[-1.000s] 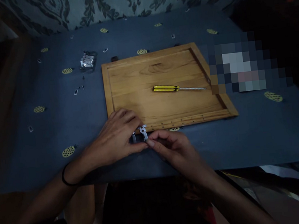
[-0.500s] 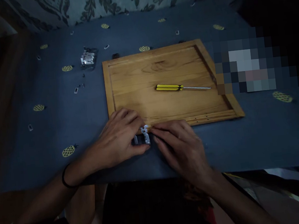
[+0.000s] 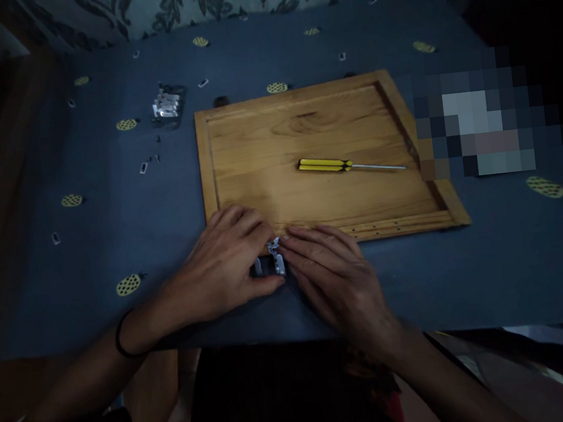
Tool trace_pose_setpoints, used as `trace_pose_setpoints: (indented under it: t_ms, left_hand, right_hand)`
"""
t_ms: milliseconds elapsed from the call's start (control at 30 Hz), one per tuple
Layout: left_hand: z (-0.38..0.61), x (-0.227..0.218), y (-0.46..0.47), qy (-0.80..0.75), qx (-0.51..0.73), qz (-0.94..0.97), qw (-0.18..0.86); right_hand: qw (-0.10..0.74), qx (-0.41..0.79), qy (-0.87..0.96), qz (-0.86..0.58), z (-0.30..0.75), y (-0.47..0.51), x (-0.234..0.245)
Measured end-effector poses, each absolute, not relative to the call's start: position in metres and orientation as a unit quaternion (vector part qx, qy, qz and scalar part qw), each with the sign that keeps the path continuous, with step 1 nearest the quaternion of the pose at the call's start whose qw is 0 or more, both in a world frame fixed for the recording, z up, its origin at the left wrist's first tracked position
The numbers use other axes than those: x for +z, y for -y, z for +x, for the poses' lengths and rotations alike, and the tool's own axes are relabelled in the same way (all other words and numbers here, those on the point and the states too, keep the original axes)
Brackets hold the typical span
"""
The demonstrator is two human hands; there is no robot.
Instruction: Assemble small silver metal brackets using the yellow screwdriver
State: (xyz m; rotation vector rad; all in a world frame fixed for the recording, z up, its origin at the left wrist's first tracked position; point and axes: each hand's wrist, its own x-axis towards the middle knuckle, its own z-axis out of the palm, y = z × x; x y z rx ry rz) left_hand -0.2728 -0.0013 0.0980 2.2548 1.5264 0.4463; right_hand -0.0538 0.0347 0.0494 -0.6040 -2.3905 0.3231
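Note:
A small silver metal hinge (image 3: 274, 259) sits at the near edge of a wooden panel (image 3: 314, 134), which lies flat on a dark blue patterned cloth. My left hand (image 3: 227, 264) curls round the hinge from the left, fingers and thumb closed on it. From the right, my right hand (image 3: 336, 276) lies palm down with its fingertips pressed against the hinge and the panel's edge. A yellow-handled screwdriver (image 3: 342, 164) rests on the panel, beyond both hands.
A pile of silver hinges (image 3: 166, 107) lies at the back left on the cloth, with a few small dark screws (image 3: 158, 158) near it. A blurred-out patch sits right of the panel. The table's front edge runs just below my wrists.
My right hand has turned from a pinch on the hinge to lying flat with fingertips against it. The view has drifted slightly, and the left hand has stayed in place.

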Motion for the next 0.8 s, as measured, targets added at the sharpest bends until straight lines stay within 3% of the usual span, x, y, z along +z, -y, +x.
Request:
trace_pose_setpoints:
  t_ms: [367,800]
  left_hand:
    - [-0.275,0.097,0.000,-0.546,0.148,0.804,0.183]
    - [-0.277,0.109,-0.003,-0.560,0.134,0.776,0.256]
  right_hand:
    - [0.313,0.092,0.916,-0.234,-0.056,-0.032,0.049]
    - [0.317,0.075,0.915,-0.237,-0.057,-0.034,0.048]
